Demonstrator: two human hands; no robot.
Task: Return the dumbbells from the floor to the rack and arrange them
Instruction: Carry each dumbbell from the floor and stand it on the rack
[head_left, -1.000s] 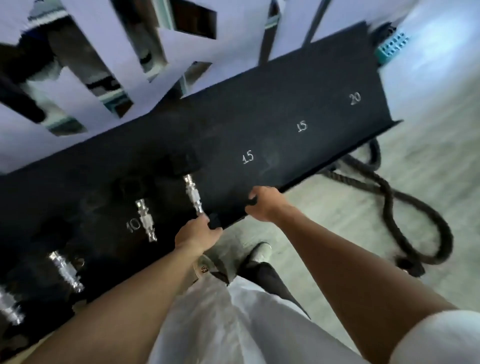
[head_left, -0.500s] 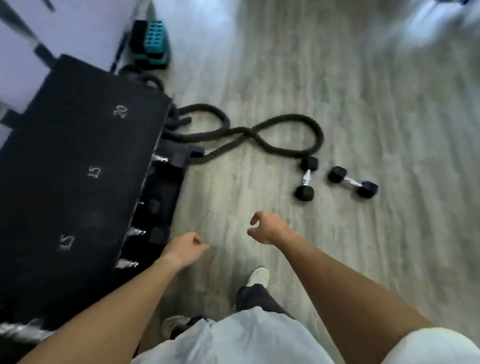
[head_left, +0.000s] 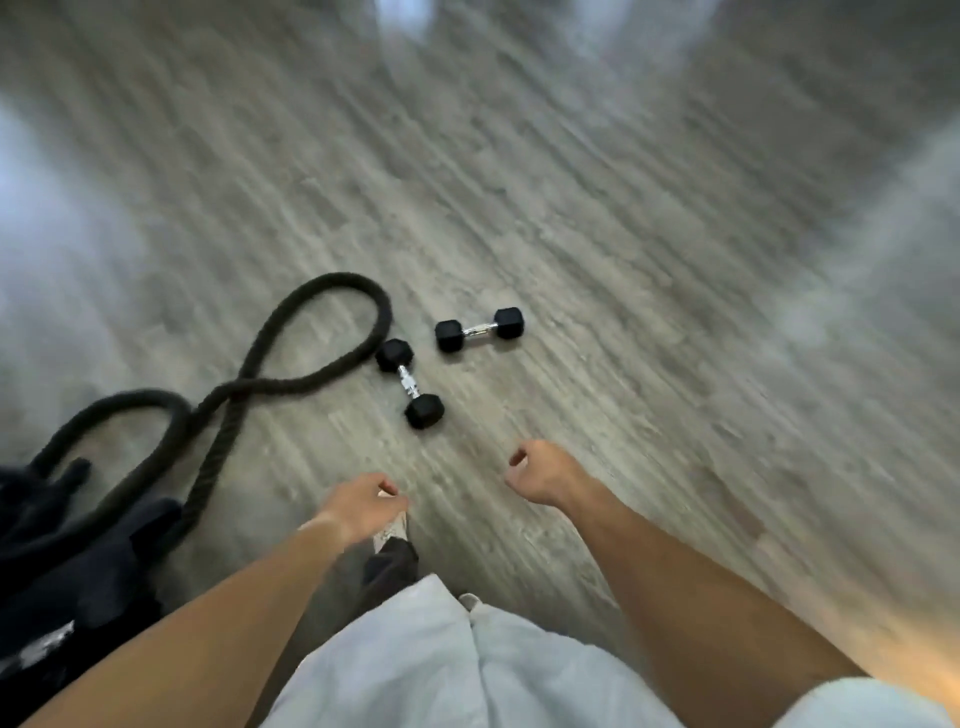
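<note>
Two small black hex dumbbells with chrome handles lie on the grey wood floor ahead of me. The nearer dumbbell (head_left: 410, 383) lies almost lengthwise to me, the farther dumbbell (head_left: 479, 329) lies crosswise just beyond it. My left hand (head_left: 358, 506) and my right hand (head_left: 540, 473) hang in front of me, both empty with fingers loosely curled, short of the dumbbells. The black rack (head_left: 62, 587) shows only as a dark blurred corner at the lower left.
A thick black battle rope (head_left: 291, 384) loops across the floor from the rack's corner up to the nearer dumbbell's left end. My foot (head_left: 389, 530) is below my left hand. Open floor stretches ahead and to the right. The picture is motion-blurred.
My hands left the rack's edge and my view swung right, away from the rack toward the floor. The two dumbbells now lie straight ahead and closer.
</note>
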